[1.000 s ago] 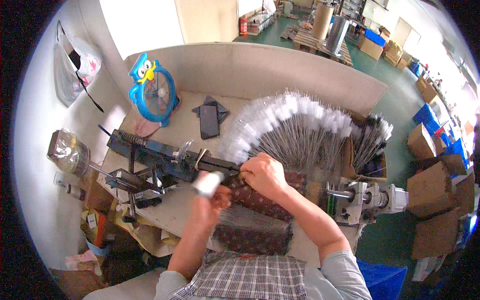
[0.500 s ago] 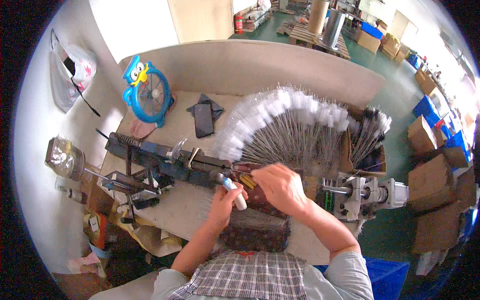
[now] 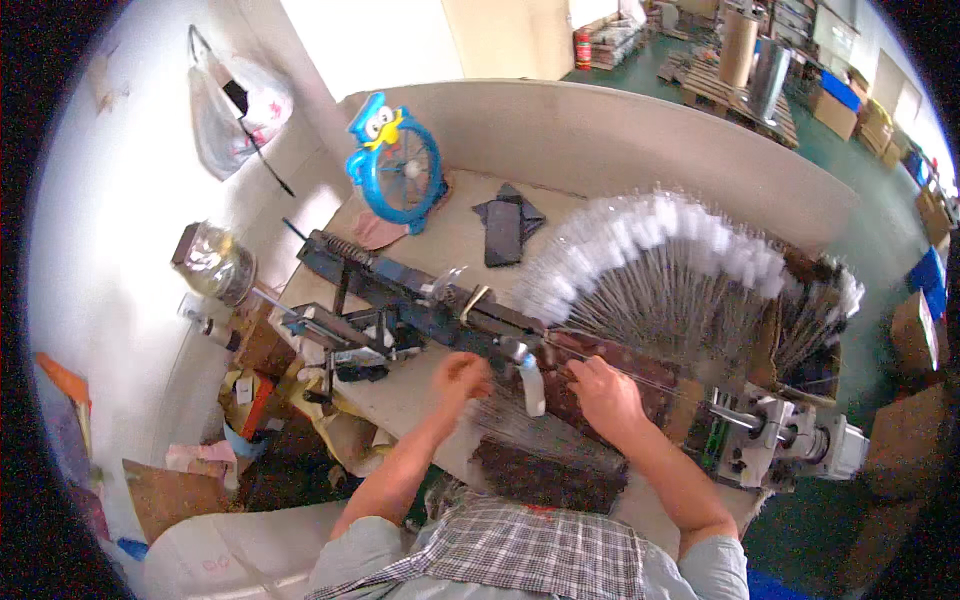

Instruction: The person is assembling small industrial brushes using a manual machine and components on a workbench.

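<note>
A dark bench machine (image 3: 420,305) lies across the table, with a lever with a white handle (image 3: 533,388) at its right end. My left hand (image 3: 462,382) is left of that lever and not touching it; its fingers are curled but blurred. Beside and below it lie thin loose wires (image 3: 530,425). My right hand (image 3: 606,394) is just right of the lever, thumb and fingers pinched together by the machine's end; what they hold is too small to make out. Behind my hands, many white-tipped wire brushes (image 3: 650,235) are fanned out.
A shaft and motor unit (image 3: 790,435) stands at the table's right end. A box of more brushes (image 3: 815,340) is behind it. At the back are a blue toy-shaped fan (image 3: 400,175) and a phone (image 3: 503,235). A low panel (image 3: 620,135) edges the table.
My left hand has let go of the white lever handle and moved left of it. My right hand has come down lower beside the lever. The whole view has swung left.
</note>
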A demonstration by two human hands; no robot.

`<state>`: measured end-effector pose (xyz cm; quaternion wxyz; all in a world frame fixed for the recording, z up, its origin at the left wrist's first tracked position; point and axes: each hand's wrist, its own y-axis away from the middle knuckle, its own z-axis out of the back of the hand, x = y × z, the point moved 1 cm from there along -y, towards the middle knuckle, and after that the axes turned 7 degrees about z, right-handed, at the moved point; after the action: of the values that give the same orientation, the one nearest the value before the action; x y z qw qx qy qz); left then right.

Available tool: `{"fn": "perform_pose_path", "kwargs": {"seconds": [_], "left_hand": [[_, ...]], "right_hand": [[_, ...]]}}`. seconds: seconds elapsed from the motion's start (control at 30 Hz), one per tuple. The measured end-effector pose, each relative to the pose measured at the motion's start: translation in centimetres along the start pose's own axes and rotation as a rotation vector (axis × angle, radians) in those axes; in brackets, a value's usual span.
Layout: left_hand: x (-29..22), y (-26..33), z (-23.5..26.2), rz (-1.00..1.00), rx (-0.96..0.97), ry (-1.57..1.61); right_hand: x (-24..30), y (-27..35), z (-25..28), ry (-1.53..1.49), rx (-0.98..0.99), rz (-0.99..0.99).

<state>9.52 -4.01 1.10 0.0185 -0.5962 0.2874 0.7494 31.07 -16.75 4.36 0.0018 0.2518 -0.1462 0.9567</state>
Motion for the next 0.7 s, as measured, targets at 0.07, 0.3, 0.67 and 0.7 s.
{"fn": "perform_pose_path", "kwargs": {"seconds": [0.07,0.3,0.67,0.7], "left_hand": [[1.9,-0.5,4.3,0.141,-0.12,0.438],[3.0,-1.0,10.8,0.253,-0.176,0.852],[3.8,-1.8,9.6,0.179,-0.278,1.039],[4.0,-1.9,9.5,0.147,-0.279,1.035]], "right_hand": [[0.0,0.0,0.3,-0.054,0.025,0.021],[-0.4,0.1,-0.4,-0.073,0.006,0.045],[1.7,1.0,3.3,-0.148,0.097,-0.021],[2.1,1.0,4.2,-0.148,0.095,-0.026]]}}
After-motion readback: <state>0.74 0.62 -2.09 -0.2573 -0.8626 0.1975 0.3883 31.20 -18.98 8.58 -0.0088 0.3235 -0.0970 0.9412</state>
